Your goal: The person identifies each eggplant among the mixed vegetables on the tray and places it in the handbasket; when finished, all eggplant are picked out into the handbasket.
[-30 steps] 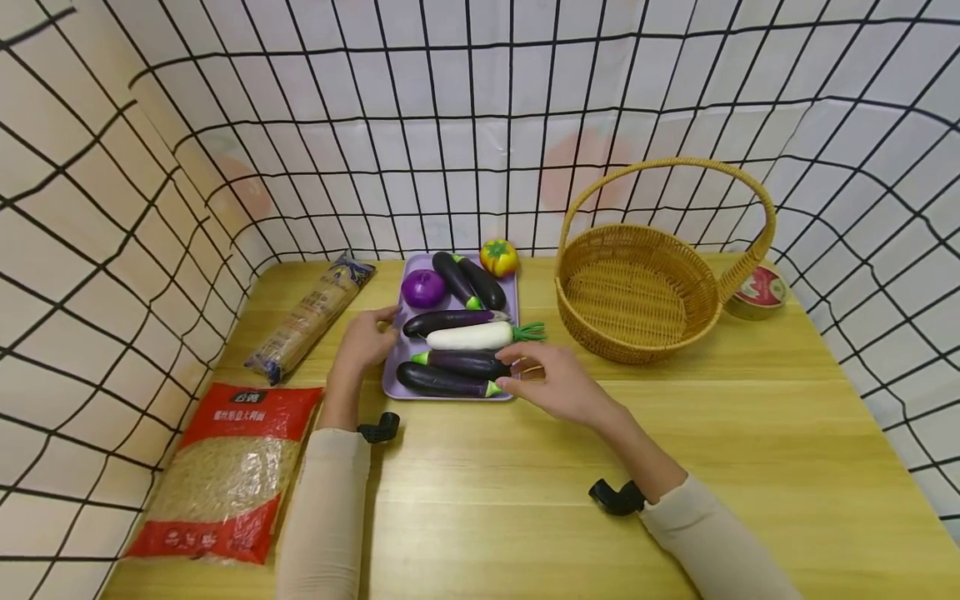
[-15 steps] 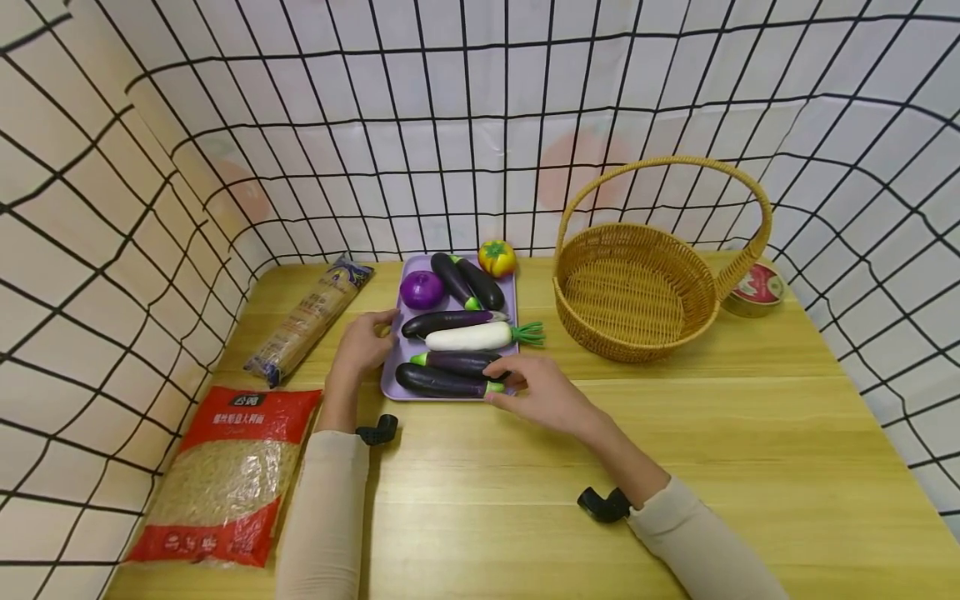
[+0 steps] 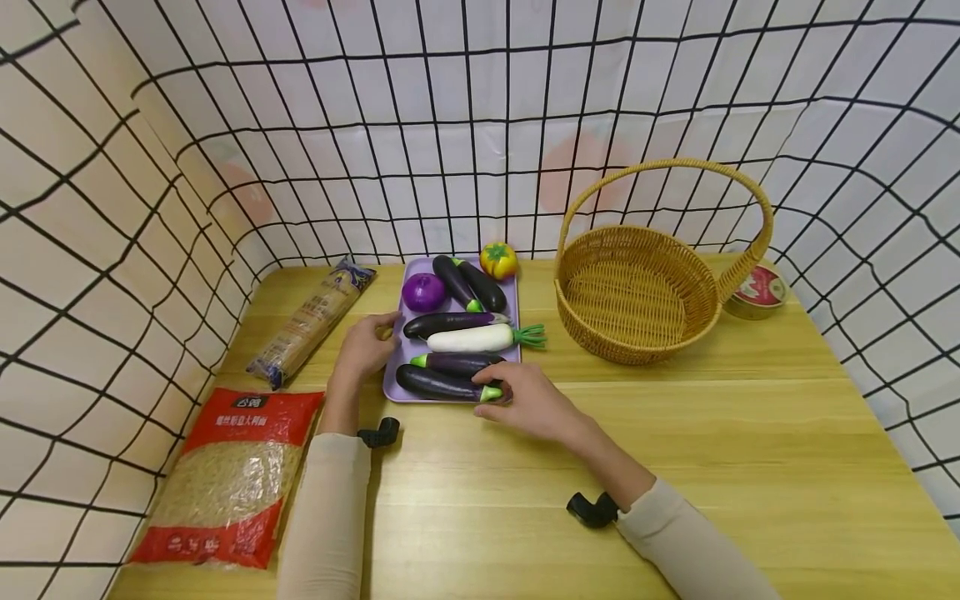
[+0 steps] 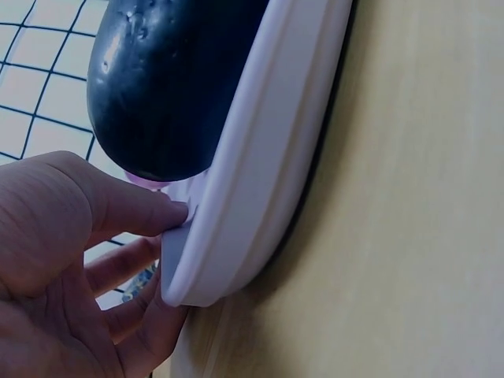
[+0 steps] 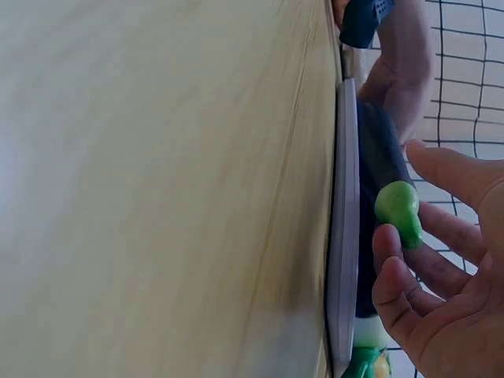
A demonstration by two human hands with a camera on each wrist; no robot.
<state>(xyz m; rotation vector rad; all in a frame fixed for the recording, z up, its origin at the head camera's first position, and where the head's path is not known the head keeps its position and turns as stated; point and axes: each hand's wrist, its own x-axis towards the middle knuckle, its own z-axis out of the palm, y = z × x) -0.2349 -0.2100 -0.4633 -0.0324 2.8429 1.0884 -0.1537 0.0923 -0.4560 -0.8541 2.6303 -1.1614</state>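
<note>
A lavender tray carries several eggplants, a white radish with green leaves and a purple onion. At its left edge my left hand pinches the rim; in the left wrist view the thumb lies inside the tray wall, the other fingers outside. My right hand is at the green stem end of the nearest eggplant. The right wrist view has its fingers spread around that green stem, thumb apart from it. Whether any fingertip touches the eggplant, I cannot tell.
A wicker basket with a tall handle stands right of the tray, a round tin behind it. A yellow-green pumpkin-like vegetable sits at the tray's back right corner. Left lie a long noodle packet and a red pasta bag.
My right hand has moved left and slightly toward the front, from beside the tray's right edge to the nearest eggplant's stem end. The left hand has stayed at the tray's rim.
</note>
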